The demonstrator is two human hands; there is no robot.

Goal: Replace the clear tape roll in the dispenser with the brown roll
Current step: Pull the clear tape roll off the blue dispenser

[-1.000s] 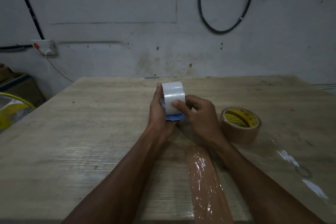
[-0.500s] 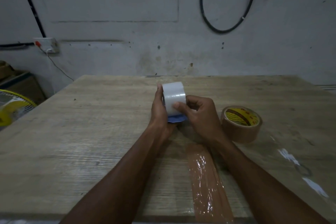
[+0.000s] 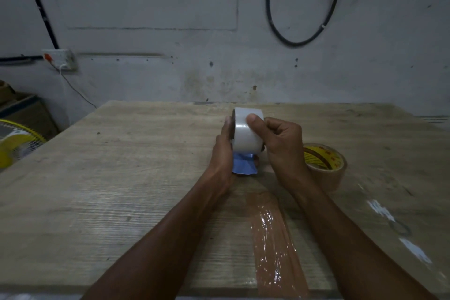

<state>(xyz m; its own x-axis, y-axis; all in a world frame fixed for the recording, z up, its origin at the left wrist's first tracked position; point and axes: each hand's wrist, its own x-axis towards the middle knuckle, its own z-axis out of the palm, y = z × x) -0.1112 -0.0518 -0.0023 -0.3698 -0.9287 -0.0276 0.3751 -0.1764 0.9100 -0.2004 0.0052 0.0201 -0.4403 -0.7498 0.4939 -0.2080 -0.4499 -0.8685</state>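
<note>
The clear tape roll (image 3: pixel 244 133) looks whitish and stands on edge above the middle of the wooden table (image 3: pixel 121 178). It sits in a blue dispenser (image 3: pixel 244 165), of which only the lower part shows beneath the roll. My left hand (image 3: pixel 222 151) grips the roll and dispenser from the left side. My right hand (image 3: pixel 280 146) holds the roll from the right, thumb pressed on its upper face. The brown roll (image 3: pixel 325 165), with a yellow printed core, lies flat on the table just right of my right wrist.
A strip of brown tape (image 3: pixel 275 241) is stuck to the table between my forearms, running to the near edge. White scraps (image 3: pixel 414 251) lie at the right. A yellow fan (image 3: pixel 14 143) stands left of the table. The wall is close behind.
My right thumb has slid from the roll's lower front up to its top. The roll and dispenser sit slightly higher, showing more of the blue part. The brown roll has not moved.
</note>
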